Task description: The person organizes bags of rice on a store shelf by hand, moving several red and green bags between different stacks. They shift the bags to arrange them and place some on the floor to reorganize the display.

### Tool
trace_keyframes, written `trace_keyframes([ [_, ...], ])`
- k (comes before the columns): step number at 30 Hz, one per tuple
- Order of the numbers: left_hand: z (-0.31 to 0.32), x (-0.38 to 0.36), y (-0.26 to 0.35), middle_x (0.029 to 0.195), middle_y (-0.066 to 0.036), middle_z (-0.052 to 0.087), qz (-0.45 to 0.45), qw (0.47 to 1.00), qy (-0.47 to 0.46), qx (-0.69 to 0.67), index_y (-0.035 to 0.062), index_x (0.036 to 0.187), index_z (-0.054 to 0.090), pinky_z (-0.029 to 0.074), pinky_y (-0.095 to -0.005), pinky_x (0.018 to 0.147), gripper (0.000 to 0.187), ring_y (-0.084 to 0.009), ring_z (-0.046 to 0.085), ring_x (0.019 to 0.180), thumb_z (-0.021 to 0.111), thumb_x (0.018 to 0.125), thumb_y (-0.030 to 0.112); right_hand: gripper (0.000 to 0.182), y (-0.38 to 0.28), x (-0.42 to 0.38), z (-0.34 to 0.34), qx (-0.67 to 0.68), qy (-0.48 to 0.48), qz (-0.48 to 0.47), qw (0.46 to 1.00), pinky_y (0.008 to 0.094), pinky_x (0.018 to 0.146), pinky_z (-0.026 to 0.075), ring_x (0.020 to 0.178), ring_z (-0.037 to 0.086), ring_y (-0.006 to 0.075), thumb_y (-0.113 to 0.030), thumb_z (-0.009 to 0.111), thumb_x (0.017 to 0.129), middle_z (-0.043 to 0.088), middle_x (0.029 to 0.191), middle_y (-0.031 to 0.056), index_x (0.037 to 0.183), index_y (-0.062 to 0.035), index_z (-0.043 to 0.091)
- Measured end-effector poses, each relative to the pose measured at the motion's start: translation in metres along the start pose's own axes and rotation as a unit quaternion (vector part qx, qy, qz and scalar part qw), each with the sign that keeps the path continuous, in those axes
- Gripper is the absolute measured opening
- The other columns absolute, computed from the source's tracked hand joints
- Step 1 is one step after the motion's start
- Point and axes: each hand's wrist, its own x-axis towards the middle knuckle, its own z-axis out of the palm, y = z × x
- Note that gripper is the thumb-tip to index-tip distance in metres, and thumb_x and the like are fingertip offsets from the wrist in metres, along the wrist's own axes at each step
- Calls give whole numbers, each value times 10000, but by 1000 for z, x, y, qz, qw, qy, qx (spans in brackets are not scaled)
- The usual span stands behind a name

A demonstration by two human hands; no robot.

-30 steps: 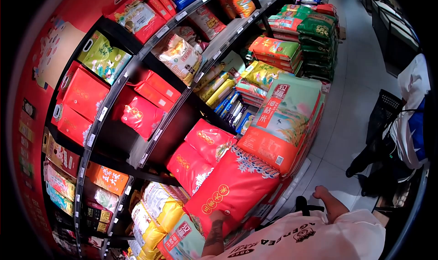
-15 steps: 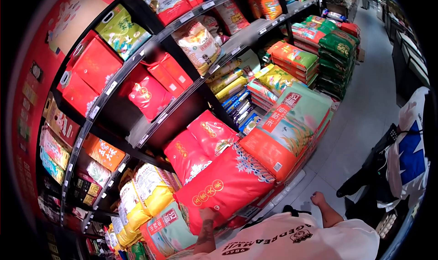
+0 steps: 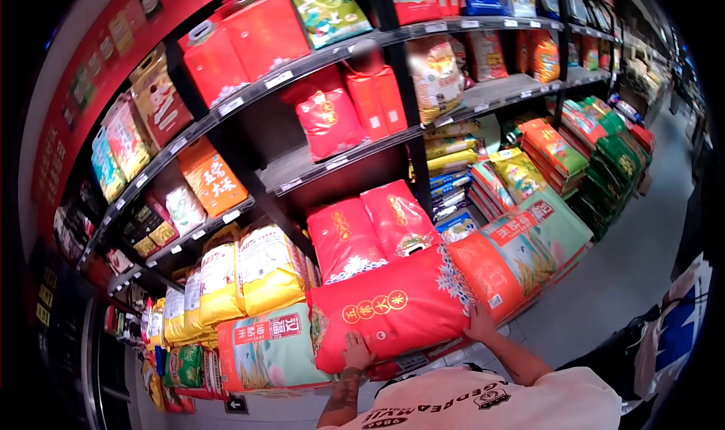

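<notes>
A large red rice bag point(image 3: 393, 309) with gold round characters lies flat on the front of a low stack, right before me. My left hand point(image 3: 358, 351) rests on its near left part, fingers spread and pressing lightly on the surface. At its near right corner, my right hand point(image 3: 479, 324) touches the bag's edge with fingers stretched out. Behind it lie two more red rice bags point(image 3: 346, 241). A green and orange rice bag point(image 3: 521, 249) adjoins it on the right, and another green and orange rice bag point(image 3: 266, 347) lies to its left.
Yellow and white rice bags point(image 3: 268, 268) stand at left. Dark shelves point(image 3: 340, 158) with price labels hold red, orange and green packs. Green sacks point(image 3: 615, 177) are stacked at far right, beside the grey floor aisle point(image 3: 642, 226). A blue and white thing point(image 3: 680, 317) is at right.
The view has swung left. My right hand has come from beside my body onto the bag's right corner. My left hand stays at the bag's near left, fingers now more spread.
</notes>
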Motion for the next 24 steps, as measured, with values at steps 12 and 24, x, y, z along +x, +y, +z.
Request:
trace_keyframes([
  [12,-8,-12,-36,1495,-147,70,101,991,9,85,112,1431,109,176,-756,911,1092,-339,76,1377,753,602,415,1178,-56,15,13,-15,-102,210,972,578,1036,216,1338,117,441,-514,703,612,43,1461,262,1423,-42,-10],
  [24,9,-1,-69,1501,-122,74,172,978,83,88,149,1440,126,138,-750,919,875,-331,86,1378,629,739,296,1326,-96,49,21,-95,-192,356,910,597,1045,155,1339,26,468,-519,756,562,-34,1451,288,1391,-61,-173],
])
